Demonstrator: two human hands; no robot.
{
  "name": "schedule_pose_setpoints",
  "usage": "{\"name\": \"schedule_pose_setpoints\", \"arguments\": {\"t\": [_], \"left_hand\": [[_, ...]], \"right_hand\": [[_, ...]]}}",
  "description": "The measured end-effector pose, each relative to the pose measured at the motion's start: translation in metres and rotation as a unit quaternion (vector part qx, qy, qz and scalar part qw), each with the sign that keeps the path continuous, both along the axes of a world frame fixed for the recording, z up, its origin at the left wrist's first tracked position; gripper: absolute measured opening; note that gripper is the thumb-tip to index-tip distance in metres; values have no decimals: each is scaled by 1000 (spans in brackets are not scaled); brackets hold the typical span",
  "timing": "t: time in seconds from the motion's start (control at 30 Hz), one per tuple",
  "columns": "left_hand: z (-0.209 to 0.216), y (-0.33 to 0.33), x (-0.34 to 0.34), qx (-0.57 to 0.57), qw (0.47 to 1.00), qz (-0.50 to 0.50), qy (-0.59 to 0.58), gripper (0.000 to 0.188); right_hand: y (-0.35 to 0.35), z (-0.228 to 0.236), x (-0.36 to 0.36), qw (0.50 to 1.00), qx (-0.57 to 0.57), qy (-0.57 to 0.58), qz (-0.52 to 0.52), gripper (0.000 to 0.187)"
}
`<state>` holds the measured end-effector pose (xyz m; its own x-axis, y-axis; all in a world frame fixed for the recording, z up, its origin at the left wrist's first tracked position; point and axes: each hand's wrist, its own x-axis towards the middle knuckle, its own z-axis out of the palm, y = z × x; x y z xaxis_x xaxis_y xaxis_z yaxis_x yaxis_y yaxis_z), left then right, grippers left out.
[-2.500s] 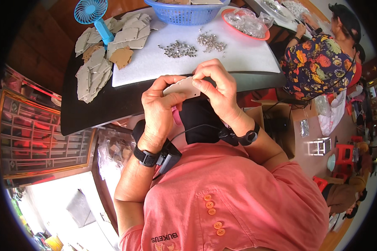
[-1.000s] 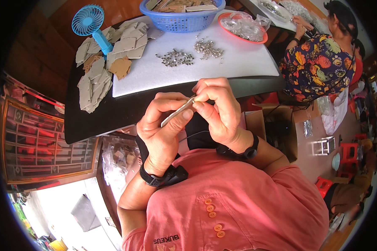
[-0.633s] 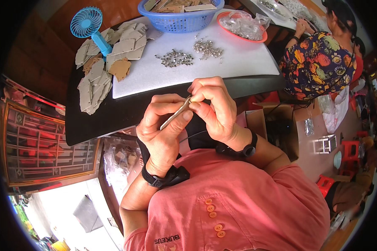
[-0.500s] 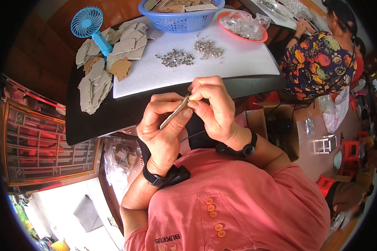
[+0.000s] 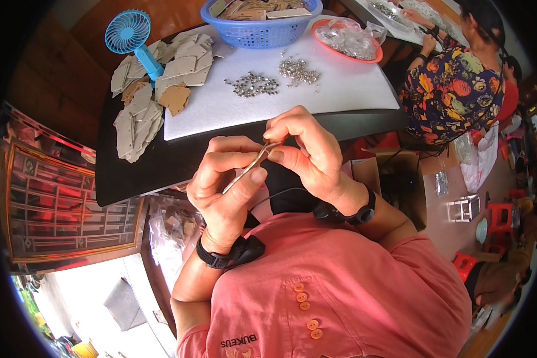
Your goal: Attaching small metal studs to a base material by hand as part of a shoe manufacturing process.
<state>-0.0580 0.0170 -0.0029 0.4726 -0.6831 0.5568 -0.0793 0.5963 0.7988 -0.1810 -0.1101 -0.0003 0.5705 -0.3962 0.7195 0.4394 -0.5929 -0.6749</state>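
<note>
In front of my chest, my left hand (image 5: pixel 221 179) is closed on a thin beige card (image 5: pixel 243 173), gripping it between thumb and fingers. The card is seen nearly edge-on and slants up to the right. My right hand (image 5: pixel 311 154) pinches its upper end between thumb and forefinger; any small part in that pinch is too hidden to make out. Beyond my hands, on a white foam sheet (image 5: pixel 346 89), lie a pile of small dark-and-silver metal studs (image 5: pixel 253 85) and a pile of shiny silver pieces (image 5: pixel 299 71).
Similar beige cards (image 5: pixel 138 128) lie stacked at the table's left, beside a blue fan (image 5: pixel 128 31). A blue basket (image 5: pixel 262 33) of cards and a red tray (image 5: pixel 364 55) with plastic bags stand behind. A person in a floral top (image 5: pixel 453 89) works at the right.
The card has turned more edge-on. My left hand has shifted slightly left, and my right hand slightly right, both still gripping. The other person's arm has reached forward.
</note>
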Motion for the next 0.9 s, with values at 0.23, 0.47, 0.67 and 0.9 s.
{"name": "schedule_pose_setpoints", "arguments": {"t": [0.23,0.47,0.67,0.9], "left_hand": [[12,6,12,-17,982,34,-185,20],[8,10,10,-45,968,64,-240,23],[4,14,6,-56,965,78,-242,30],[5,18,5,-58,955,99,-272,32]], "right_hand": [[-1,12,-8,992,-126,-11,-29,23],[4,3,-10,964,-251,-71,-50,25],[12,-3,-10,954,-272,-97,-79,31],[13,-10,-8,945,-286,-131,-87,41]]}}
